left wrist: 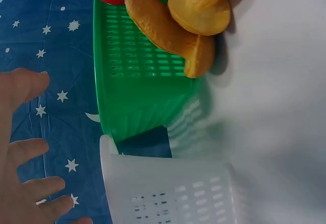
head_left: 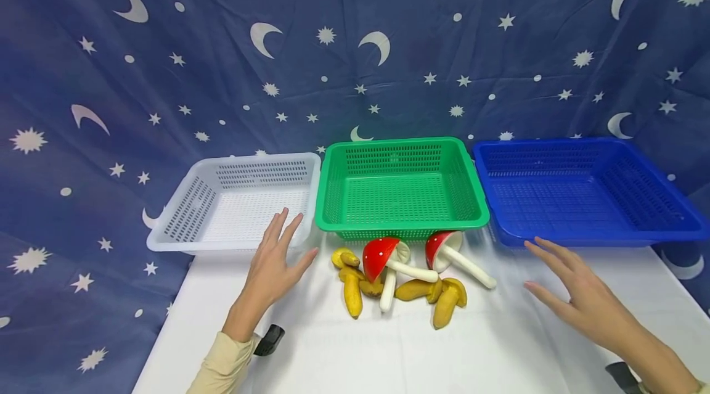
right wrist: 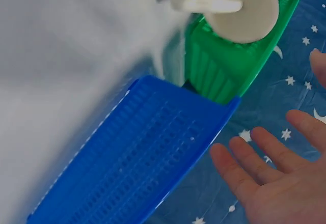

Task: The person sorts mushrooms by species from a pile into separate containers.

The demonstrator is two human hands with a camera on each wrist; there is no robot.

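My left hand (head_left: pixel 272 270) hovers with spread fingers near the front right corner of the white basket (head_left: pixel 222 245), holding nothing. On the other side, my right hand (head_left: pixel 582 295) is also spread and holds nothing, in front of the blue basket (head_left: pixel 599 237). Between the hands lies a pile of toy mushrooms. Two have red, white-spotted caps and white stems: one red mushroom (head_left: pixel 378 255) leans on the pile, another (head_left: pixel 468 267) lies at its right. Several yellow-brown mushrooms (head_left: pixel 445 307) lie around them, including one (head_left: pixel 352 295) at the left.
A green basket (head_left: pixel 402 225) stands right behind the mushrooms, between the white and blue ones. A white cloth (head_left: pixel 410 357) covers the table. Behind everything hangs a dark blue curtain (head_left: pixel 344 18) with moons and stars. A black strap (head_left: pixel 270 340) sits at the left wrist.
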